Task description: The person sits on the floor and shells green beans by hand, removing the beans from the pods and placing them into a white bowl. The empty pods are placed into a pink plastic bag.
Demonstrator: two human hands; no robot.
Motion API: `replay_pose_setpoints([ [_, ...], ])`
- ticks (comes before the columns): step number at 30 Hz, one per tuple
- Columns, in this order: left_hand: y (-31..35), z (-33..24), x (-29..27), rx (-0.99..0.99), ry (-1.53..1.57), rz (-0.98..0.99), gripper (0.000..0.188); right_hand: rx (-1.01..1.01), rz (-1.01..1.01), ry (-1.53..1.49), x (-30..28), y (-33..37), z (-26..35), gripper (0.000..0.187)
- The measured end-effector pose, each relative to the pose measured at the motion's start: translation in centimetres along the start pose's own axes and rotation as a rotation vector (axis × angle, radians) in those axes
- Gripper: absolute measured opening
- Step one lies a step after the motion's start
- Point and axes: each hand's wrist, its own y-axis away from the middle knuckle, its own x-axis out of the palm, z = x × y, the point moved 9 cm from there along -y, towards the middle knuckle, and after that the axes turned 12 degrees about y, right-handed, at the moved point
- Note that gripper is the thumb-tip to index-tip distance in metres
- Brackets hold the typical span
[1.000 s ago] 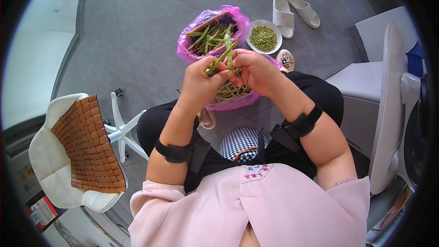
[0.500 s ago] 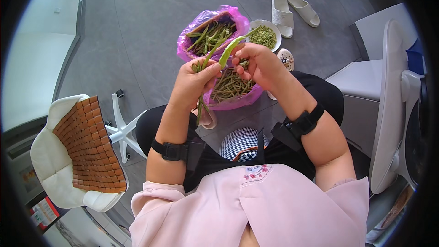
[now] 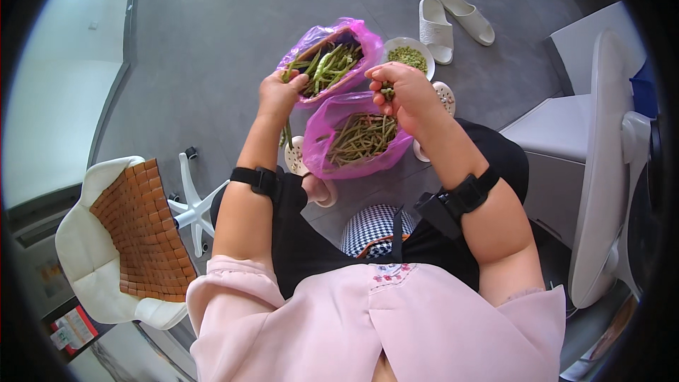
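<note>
My left hand (image 3: 280,92) is closed round several long green bean pods (image 3: 288,134), whose ends hang below the fist. It is at the left edge of the far pink plastic bag (image 3: 372,41), which holds more green pods. A paler, wider pod (image 3: 323,68) lies on top of these. My right hand (image 3: 409,95) is curled, with small green beans (image 3: 387,89) showing between the fingers. It hovers over the right side of the near pink bag (image 3: 322,124), full of thin brownish-green pods (image 3: 362,136). Just beyond it, a white plate (image 3: 431,64) bears shelled green beans (image 3: 406,58).
White slippers (image 3: 436,32) lie past the plate. My feet in cream clogs (image 3: 295,155) flank the near bag. A white swivel chair (image 3: 88,230) with a brown woven mat stands left. On the right are a white cabinet (image 3: 548,124) and a pale chair back (image 3: 598,170).
My left hand has moved left, away from the right hand, keeping its pods. The pale wide pod between my hands earlier appears to lie in the far bag now. My right hand stays curled.
</note>
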Motion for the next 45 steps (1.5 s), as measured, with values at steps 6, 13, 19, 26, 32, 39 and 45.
replay_pose_setpoints([
  [6,3.0,-0.4,4.0,-0.333,0.566,0.320,0.045,0.004,0.085,0.101,0.7,0.0,-0.2,0.016],
  [13,9.8,-3.6,7.2,-0.384,0.717,0.590,0.061,-0.032,0.225,0.168,2.9,0.8,0.0,0.022],
  [19,10.8,-3.6,8.0,-0.365,0.702,0.597,0.064,-0.052,0.219,0.130,3.1,1.2,0.3,0.012],
  [26,9.5,-2.9,6.7,-0.377,0.633,0.574,0.052,-0.092,0.199,-0.057,2.5,1.3,1.7,0.010],
  [32,9.0,-2.9,5.0,-0.298,0.574,0.537,0.040,-0.185,0.172,-0.202,1.5,1.1,3.8,0.012],
  [39,9.7,-5.1,4.8,-0.215,0.565,0.522,0.016,-0.092,0.250,0.100,4.4,1.9,1.3,0.009],
  [45,10.1,-4.7,4.6,-0.297,0.583,0.510,0.014,-0.131,0.297,0.119,4.7,2.7,1.9,0.008],
])
